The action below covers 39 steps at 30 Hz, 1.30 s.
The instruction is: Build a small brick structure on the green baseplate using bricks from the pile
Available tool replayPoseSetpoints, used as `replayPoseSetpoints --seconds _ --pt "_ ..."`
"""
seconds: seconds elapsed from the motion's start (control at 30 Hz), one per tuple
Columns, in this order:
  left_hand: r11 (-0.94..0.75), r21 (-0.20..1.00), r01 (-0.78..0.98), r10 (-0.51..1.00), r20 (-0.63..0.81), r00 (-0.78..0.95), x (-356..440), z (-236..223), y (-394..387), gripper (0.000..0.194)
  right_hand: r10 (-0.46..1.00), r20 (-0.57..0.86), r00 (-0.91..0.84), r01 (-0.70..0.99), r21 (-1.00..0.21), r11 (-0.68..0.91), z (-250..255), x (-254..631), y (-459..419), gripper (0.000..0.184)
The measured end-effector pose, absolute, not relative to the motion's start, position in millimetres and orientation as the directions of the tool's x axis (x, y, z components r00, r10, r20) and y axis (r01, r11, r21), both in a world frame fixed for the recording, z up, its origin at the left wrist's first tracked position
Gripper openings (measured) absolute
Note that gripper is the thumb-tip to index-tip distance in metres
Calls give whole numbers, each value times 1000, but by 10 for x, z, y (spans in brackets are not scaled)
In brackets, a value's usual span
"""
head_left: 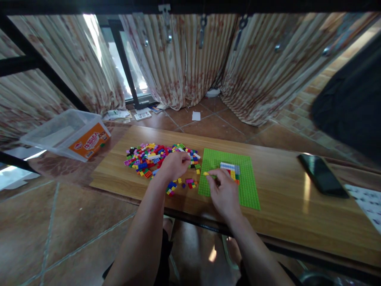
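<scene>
My right hand (223, 190) pinches a small yellow brick (206, 173) over the left part of a green baseplate (251, 186). Partly hidden behind that hand, a block of joined bricks (229, 166) in white, blue, grey, yellow, red and orange stands on the plate. My left hand (175, 163) hovers at the right side of a heap of loose, many-coloured bricks (149, 157). Its fingers are curled together, and whatever they may hold is hidden. Several stray bricks (190, 182) lie between the heap and the baseplate.
The wooden table (279, 190) carries a dark phone (323, 174) on the right, beside a printed sheet (367, 204). At the left stands a clear plastic box (62, 133) with an orange label. Patterned curtains (184, 59) hang behind, and papers (143, 115) lie on the floor.
</scene>
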State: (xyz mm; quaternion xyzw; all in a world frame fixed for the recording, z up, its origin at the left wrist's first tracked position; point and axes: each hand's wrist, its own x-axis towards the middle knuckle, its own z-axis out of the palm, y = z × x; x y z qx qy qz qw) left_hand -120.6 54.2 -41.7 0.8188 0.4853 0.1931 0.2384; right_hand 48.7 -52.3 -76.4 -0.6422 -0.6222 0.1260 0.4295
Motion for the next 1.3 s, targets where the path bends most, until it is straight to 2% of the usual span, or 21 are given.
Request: replayPoseSetpoints --seconds 0.1,0.17,0.3,0.47,0.63,1.07,1.3 --pt "-431 574 696 876 82 475 -1177 -401 530 21 859 402 316 679 -729 91 -677 763 -569 21" --pt "-435 570 697 873 78 482 -1154 -390 520 20 840 372 395 677 -736 8 -648 984 -597 25" --pt "-443 569 692 868 78 491 -1101 -391 511 19 837 327 439 725 -680 -114 -669 1344 -651 33" --pt "-469 554 688 855 91 510 -1028 -428 518 21 881 296 369 769 -630 -111 -741 1470 -671 32" --pt "-494 531 688 837 78 542 -993 -499 544 22 900 273 340 766 -635 -96 -794 1442 -612 28" --pt "-480 518 708 847 64 527 -1020 -474 533 23 868 186 461 633 -754 -174 -786 1366 -527 20" --pt "-445 525 726 868 56 493 -1048 -422 517 21 851 140 506 556 -807 -198 -766 1437 -543 32"
